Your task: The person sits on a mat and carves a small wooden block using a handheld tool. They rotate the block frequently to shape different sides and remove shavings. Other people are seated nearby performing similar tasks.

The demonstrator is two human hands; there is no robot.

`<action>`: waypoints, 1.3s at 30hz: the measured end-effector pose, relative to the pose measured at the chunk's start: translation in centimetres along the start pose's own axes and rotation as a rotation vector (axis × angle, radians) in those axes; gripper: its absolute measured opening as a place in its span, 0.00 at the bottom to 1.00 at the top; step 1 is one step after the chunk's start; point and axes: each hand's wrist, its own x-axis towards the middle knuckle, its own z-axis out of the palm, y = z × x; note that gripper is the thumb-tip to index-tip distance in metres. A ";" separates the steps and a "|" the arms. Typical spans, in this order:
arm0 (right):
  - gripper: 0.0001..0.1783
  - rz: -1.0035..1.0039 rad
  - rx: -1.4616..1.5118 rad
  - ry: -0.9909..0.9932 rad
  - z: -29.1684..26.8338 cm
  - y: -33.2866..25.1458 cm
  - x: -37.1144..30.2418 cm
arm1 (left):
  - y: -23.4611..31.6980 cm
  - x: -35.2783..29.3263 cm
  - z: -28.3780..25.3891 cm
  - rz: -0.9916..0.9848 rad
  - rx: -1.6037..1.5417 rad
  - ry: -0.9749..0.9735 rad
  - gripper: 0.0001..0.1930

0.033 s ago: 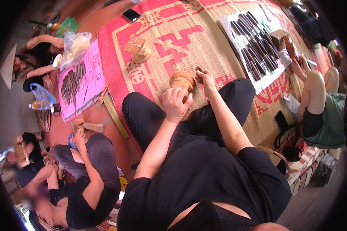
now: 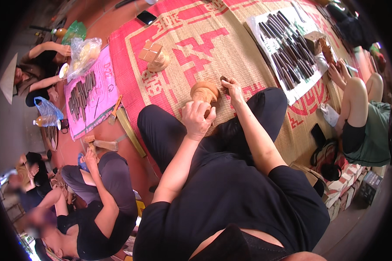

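Note:
I sit cross-legged on a red and tan woven mat (image 2: 196,39). A round, turned piece of pale wood (image 2: 204,90) stands on the mat in front of my knees. My left hand (image 2: 198,119) grips its near, lower side. My right hand (image 2: 233,88) is at the wood's right edge, fingers pinched on a small dark object (image 2: 224,79) held against it. What that object is cannot be made out.
A second wooden piece with a square block top (image 2: 152,54) stands farther out on the mat. Several dark chisels lie on a white cloth (image 2: 287,48) and on a pink cloth (image 2: 85,93). People sit at my left (image 2: 104,191), right (image 2: 361,113) and far left (image 2: 30,74).

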 end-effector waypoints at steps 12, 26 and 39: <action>0.07 -0.138 0.097 -0.155 3.6 0.2 -1.1 | -1.3 0.6 -0.2 -0.078 -0.012 -0.007 0.07; 0.06 -0.081 0.094 -0.101 4.0 0.7 0.0 | -1.4 1.6 -0.1 -0.071 0.004 0.015 0.08; 0.09 -0.118 0.070 0.045 3.7 2.0 1.0 | -2.0 3.2 0.1 -0.118 -0.025 0.039 0.08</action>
